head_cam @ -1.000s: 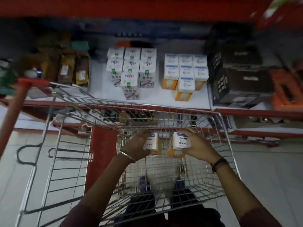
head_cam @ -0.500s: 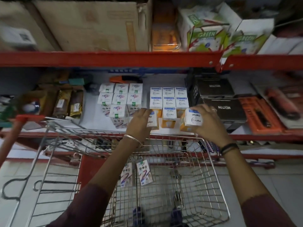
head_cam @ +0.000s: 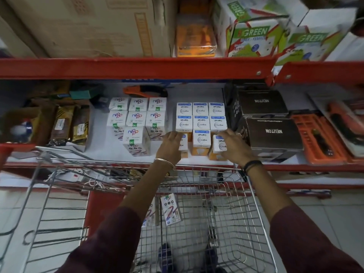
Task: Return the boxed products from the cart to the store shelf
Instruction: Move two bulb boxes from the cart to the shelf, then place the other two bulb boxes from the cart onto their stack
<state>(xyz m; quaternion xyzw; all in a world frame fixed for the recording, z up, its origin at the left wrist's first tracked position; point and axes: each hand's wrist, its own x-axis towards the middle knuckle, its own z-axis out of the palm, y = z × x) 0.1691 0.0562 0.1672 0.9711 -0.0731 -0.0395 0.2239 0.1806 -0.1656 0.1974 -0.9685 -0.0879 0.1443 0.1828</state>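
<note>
My left hand holds a white-and-orange bulb box standing on the white shelf, left of the front middle box. A second bulb box, gripped by my right hand, stands on the shelf to the right of that middle box. Behind them stand two rows of the same white boxes. Below, two boxes with red and blue print lean in the wire cart, partly hidden by my left arm.
A group of white boxes with green labels stands left of the bulb boxes. Black cartons sit close on the right, orange tool cases beyond. Brown packets lie at the left. Large cartons fill the upper red shelf.
Both hands lifted a bulb box each out of the cart and carried them forward onto the shelf, setting them in the front row on either side of the middle box.
</note>
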